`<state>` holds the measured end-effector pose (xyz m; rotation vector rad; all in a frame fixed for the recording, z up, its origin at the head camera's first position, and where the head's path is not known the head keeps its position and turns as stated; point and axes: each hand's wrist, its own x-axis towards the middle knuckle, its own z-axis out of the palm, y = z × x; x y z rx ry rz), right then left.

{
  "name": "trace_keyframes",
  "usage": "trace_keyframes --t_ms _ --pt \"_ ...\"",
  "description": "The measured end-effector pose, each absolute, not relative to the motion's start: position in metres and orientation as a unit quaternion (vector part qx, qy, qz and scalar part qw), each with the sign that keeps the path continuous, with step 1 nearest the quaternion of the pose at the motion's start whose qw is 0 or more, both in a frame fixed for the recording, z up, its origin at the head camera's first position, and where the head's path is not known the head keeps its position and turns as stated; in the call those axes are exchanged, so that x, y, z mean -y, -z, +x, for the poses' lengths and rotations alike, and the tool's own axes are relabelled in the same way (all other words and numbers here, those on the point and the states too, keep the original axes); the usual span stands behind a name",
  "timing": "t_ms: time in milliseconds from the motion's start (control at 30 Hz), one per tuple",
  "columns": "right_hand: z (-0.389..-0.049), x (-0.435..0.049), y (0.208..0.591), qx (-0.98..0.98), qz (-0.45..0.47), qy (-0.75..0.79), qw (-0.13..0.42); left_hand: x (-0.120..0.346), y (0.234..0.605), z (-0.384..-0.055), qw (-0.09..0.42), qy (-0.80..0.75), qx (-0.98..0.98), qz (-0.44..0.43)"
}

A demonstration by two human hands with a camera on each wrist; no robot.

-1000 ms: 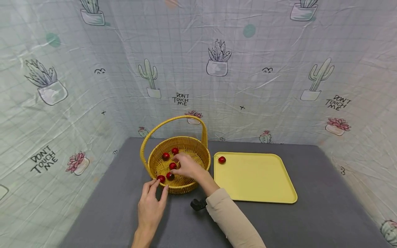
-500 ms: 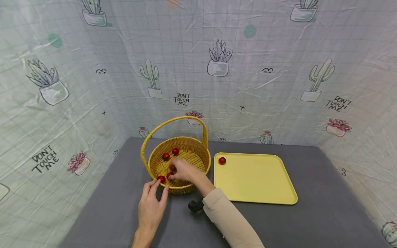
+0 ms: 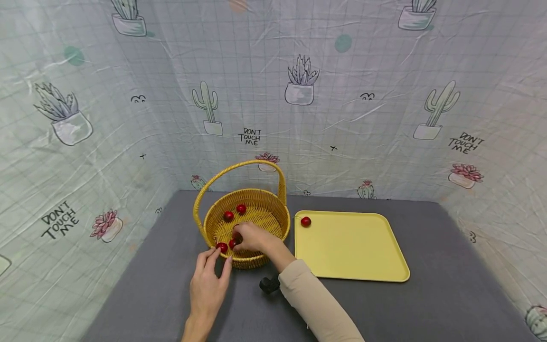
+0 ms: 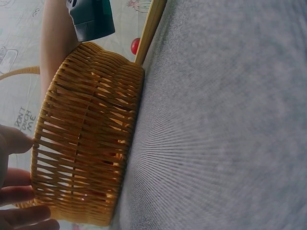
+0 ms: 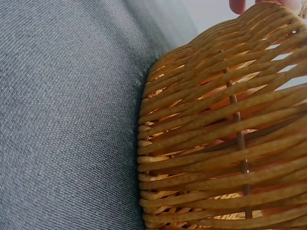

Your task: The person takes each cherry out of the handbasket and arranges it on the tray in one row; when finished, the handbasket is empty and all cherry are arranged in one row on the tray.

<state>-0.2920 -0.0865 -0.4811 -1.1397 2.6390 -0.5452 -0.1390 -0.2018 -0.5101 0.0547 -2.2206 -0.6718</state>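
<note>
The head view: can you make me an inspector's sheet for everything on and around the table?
Surface: grey tabletop
Job's things: yellow basket with at least four red cherries inside; yellow tray with one cherry
Clutter: nothing seen
Left hand: touches the basket's rim
Right hand: reaches inside the basket; whether it grips anything is hidden
Cables: nothing seen
Surroundings: cactus-print sheet behind; dark device by the right wrist

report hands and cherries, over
Left hand on basket rim. Right hand inside by cherry, grip unclear. Another cherry on tray. Nothing visibly in the way.
</note>
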Motion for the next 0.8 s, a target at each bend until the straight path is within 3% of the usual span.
trace_keyframes --t_ms 800 --pt "-0.2899 0.0841 0.4802 -0.894 -0.391 0.182 0.121 0.2017 0.5115 -0.1401 0.407 0.258 0.876 0.018"
